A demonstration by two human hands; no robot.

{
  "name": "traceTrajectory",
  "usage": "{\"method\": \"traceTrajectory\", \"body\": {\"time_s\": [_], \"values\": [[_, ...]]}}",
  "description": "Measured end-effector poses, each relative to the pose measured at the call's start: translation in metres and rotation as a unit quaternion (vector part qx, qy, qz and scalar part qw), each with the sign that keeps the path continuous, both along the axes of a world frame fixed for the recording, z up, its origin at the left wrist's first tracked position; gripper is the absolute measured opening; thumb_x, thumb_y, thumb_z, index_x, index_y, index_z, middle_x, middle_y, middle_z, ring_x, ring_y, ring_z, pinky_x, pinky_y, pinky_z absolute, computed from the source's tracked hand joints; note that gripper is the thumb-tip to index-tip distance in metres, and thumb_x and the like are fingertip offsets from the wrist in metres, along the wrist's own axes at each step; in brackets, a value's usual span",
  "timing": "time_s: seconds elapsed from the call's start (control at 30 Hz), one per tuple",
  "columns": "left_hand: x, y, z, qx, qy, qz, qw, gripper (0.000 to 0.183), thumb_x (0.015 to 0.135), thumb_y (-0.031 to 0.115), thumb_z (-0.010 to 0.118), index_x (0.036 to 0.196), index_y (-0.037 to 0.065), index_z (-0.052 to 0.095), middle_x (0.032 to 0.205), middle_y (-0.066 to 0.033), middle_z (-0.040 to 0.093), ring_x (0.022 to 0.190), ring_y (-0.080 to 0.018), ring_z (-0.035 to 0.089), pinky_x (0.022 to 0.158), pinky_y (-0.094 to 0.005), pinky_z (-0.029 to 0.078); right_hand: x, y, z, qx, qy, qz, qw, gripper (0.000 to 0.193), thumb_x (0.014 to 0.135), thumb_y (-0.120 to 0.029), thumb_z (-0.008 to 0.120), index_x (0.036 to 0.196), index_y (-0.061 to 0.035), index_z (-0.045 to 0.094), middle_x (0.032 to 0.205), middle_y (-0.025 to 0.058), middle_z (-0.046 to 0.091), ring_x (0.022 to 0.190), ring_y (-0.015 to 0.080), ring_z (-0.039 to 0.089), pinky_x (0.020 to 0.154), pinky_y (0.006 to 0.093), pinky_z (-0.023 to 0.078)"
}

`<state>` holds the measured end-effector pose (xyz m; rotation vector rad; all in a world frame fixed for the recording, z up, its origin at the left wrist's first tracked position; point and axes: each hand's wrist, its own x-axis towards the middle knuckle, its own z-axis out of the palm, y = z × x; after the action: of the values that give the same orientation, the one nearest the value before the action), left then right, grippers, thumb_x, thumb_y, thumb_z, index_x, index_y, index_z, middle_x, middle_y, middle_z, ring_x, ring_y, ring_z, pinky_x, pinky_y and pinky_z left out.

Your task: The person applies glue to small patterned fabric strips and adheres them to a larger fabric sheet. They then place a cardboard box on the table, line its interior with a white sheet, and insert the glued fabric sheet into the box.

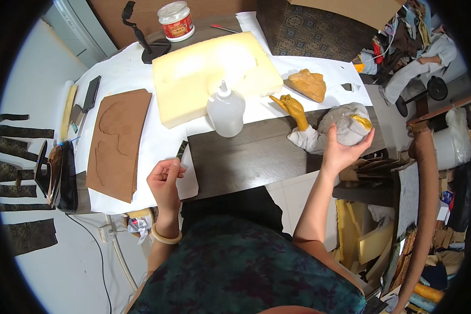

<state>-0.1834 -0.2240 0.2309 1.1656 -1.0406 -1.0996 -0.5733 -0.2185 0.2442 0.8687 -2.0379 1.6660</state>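
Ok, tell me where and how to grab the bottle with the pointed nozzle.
Probably grip the bottle around its wide, rounded body, below the nozzle, from the person's side: it stands upright, with the foam block behind it.

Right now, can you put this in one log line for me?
left hand: pinching small dark piece | right hand: cupping grey lump | nearby: golden hand figure, translucent bottle, foam block

They're rocking a dark green top (251, 267) with purplish blotches, black pants (230, 205) past its hem, cream bangle (166, 241) left of it.
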Motion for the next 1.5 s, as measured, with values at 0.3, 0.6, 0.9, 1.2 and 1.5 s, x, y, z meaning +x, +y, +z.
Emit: {"method": "traceTrajectory", "body": {"time_s": [0.3,0.6,0.9,1.2,1.5], "values": [[-0.016,-0.036,0.049,-0.147,-0.135,-0.238,0.95,0.014,0.078,0.007,0.083,0.091,0.006,0.079,0.139,-0.0157,0.056,0.125,-0.0277,0.052,0.102,-0.0416,0.045,-0.012,0.006,-0.002,-0.053,-0.04,0.081,0.995,0.098,0.072,-0.006,0.087,0.153,-0.0002,0.033,0.151,0.0178,0.04,0.138,0.0286,0.042,0.116,0.0414,0.032],[-0.058,-0.098,0.039,-0.258,-0.235,-0.294,0.89,0.013,0.076,0.015,0.086,0.088,0.018,0.082,0.164,-0.017,0.027,0.154,-0.0396,0.017,0.117,-0.0567,0.027,-0.031,0.011,-0.002,-0.128,-0.117,0.133,0.976,0.095,0.072,0.0,0.087,0.152,-0.0009,0.036,0.15,0.0179,0.04,0.138,0.0258,0.039,0.116,0.0397,0.031],[-0.073,-0.098,0.027,-0.257,-0.202,-0.29,0.899,0.009,0.078,0.011,0.083,0.086,0.014,0.08,0.164,-0.0168,0.022,0.146,-0.0374,0.036,0.115,-0.0498,0.035,-0.009,0.011,-0.004,-0.075,-0.055,0.11,0.99,0.097,0.073,-0.001,0.086,0.153,-0.001,0.032,0.151,0.0183,0.038,0.14,0.0276,0.037,0.118,0.042,0.03],[-0.084,-0.094,0.025,-0.303,-0.219,-0.241,0.896,0.011,0.078,0.005,0.081,0.085,0.014,0.079,0.155,-0.0177,0.03,0.135,-0.0351,0.048,0.11,-0.0448,0.041,-0.005,0.01,0.004,-0.019,-0.048,0.093,0.994,0.104,0.076,-0.016,0.089,0.156,0.0011,0.024,0.158,0.0218,0.029,0.147,0.0316,0.03,0.121,0.0443,0.024],[-0.006,-0.074,0.065,-0.354,-0.304,-0.09,0.88,0.019,0.073,0.004,0.084,0.089,0.013,0.081,0.152,-0.0229,0.033,0.131,-0.035,0.051,0.108,-0.0424,0.042,0.012,0.025,0.005,-0.032,0.101,-0.015,0.994,0.075,0.085,-0.012,0.078,0.147,0.0005,0.037,0.153,0.017,0.036,0.139,0.0312,0.038,0.114,0.0471,0.03]]}}
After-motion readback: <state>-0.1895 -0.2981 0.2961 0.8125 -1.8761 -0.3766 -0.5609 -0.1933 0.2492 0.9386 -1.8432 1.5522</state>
